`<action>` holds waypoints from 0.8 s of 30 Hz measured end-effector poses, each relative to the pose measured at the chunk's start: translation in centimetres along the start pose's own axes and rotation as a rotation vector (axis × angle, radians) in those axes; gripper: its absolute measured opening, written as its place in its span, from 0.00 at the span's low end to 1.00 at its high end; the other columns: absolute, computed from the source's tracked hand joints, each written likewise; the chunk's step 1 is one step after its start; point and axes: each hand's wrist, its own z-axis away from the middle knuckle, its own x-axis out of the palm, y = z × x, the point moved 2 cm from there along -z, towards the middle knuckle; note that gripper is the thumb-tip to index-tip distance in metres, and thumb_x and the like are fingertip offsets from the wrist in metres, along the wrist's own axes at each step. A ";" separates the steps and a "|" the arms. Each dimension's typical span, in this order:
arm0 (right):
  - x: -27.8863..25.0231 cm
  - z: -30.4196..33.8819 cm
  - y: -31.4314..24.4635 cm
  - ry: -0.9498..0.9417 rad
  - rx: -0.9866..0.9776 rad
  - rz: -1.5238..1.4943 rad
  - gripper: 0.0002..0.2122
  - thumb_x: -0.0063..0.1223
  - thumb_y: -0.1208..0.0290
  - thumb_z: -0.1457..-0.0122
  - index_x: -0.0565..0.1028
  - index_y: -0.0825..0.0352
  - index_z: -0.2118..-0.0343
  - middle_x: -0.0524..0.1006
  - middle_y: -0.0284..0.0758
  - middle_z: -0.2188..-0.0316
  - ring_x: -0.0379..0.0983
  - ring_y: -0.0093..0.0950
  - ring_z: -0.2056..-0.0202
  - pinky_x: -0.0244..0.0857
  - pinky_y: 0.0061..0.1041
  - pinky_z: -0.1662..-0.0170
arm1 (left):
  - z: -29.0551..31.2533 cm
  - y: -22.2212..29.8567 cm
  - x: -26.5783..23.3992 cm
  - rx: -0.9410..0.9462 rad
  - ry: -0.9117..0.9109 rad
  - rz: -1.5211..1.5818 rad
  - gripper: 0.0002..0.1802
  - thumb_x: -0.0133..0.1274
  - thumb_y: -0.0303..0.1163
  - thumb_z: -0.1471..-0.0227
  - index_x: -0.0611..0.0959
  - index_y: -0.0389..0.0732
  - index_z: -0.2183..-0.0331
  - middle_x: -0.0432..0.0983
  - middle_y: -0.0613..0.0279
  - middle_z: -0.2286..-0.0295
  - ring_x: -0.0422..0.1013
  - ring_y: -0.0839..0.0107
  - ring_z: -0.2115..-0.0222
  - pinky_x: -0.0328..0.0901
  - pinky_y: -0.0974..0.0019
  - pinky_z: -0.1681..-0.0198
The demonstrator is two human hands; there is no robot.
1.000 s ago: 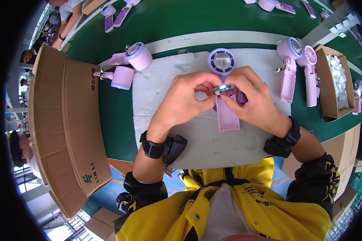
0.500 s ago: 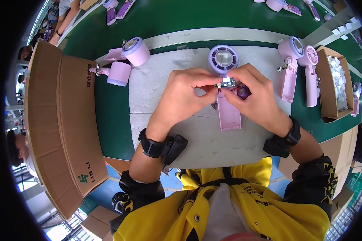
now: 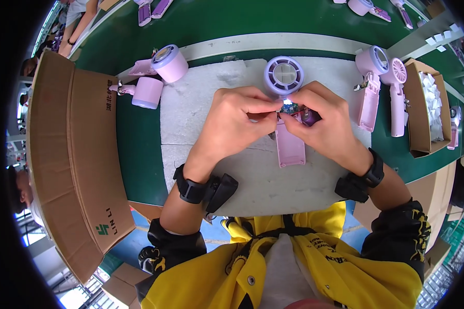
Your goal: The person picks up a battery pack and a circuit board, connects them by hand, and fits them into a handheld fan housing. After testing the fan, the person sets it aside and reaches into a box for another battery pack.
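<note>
A small circuit board (image 3: pixel 288 107) sits between my two hands, just below the round purple head of a handheld fan (image 3: pixel 284 77). My left hand (image 3: pixel 245 118) pinches the board's left side with thumb and forefinger. On the other side my right hand (image 3: pixel 322 118) has its fingertips closed on the board's right edge. A purple cylinder (image 3: pixel 310 116), perhaps a battery, shows beside the right fingers. Under the hands lies the fan's open pink handle shell (image 3: pixel 291 147), its hollow side up. Thin wires near the board are partly hidden by my fingers.
A whitish foam mat (image 3: pixel 206 103) covers the green table (image 3: pixel 139 170). Pink fan heads (image 3: pixel 170 64) lie at the left, beside a tall cardboard box (image 3: pixel 95 154). More fan parts (image 3: pixel 368 103) and a carton of white pieces (image 3: pixel 416 123) stand at the right.
The circuit board has tilted between my fingers, so its blue face shows more and its white part less. Both hands keep their hold, nearly in place. The view has shifted slightly.
</note>
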 end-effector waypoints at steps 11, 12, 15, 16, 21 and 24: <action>-0.6 0.3 -0.7 -0.035 0.206 -0.063 0.09 0.62 0.82 0.52 0.76 0.72 0.67 0.75 0.35 0.72 0.70 0.22 0.78 0.64 0.20 0.74 | 0.0 -1.0 0.4 -0.146 -0.076 0.297 0.15 0.59 0.18 0.56 0.85 0.36 0.62 0.80 0.59 0.69 0.76 0.74 0.72 0.70 0.72 0.68; -0.7 0.2 -0.6 -0.039 0.227 -0.064 0.09 0.62 0.82 0.51 0.76 0.72 0.67 0.75 0.35 0.72 0.70 0.22 0.78 0.64 0.20 0.74 | 0.0 -1.0 0.5 -0.168 -0.096 0.311 0.15 0.58 0.17 0.56 0.84 0.36 0.62 0.79 0.60 0.69 0.76 0.74 0.71 0.70 0.72 0.67; -0.9 0.4 -0.5 -0.065 0.249 -0.055 0.08 0.61 0.82 0.51 0.76 0.72 0.67 0.75 0.35 0.72 0.70 0.22 0.77 0.64 0.20 0.74 | 0.0 -1.0 0.4 -0.226 -0.149 0.336 0.16 0.57 0.17 0.55 0.82 0.35 0.60 0.79 0.61 0.68 0.75 0.76 0.70 0.70 0.72 0.66; -1.0 0.5 -0.5 -0.091 0.250 -0.044 0.08 0.61 0.83 0.51 0.76 0.72 0.67 0.75 0.36 0.72 0.70 0.23 0.77 0.64 0.20 0.73 | 0.1 -1.0 0.3 -0.264 -0.177 0.347 0.16 0.56 0.17 0.54 0.81 0.35 0.60 0.78 0.61 0.68 0.75 0.77 0.70 0.69 0.72 0.66; -1.2 0.8 -0.4 -0.115 0.157 0.011 0.08 0.60 0.82 0.51 0.77 0.72 0.67 0.75 0.37 0.71 0.72 0.26 0.76 0.66 0.21 0.73 | 0.0 -0.4 0.2 -0.303 -0.236 0.393 0.16 0.54 0.17 0.52 0.80 0.36 0.58 0.77 0.64 0.69 0.73 0.79 0.69 0.69 0.73 0.65; -0.9 0.8 -0.5 -0.109 0.106 0.052 0.08 0.60 0.82 0.51 0.77 0.71 0.67 0.75 0.37 0.71 0.74 0.28 0.75 0.67 0.23 0.72 | 0.0 -0.5 0.1 -0.288 -0.230 0.388 0.16 0.54 0.17 0.52 0.80 0.35 0.58 0.77 0.64 0.69 0.73 0.79 0.69 0.68 0.73 0.65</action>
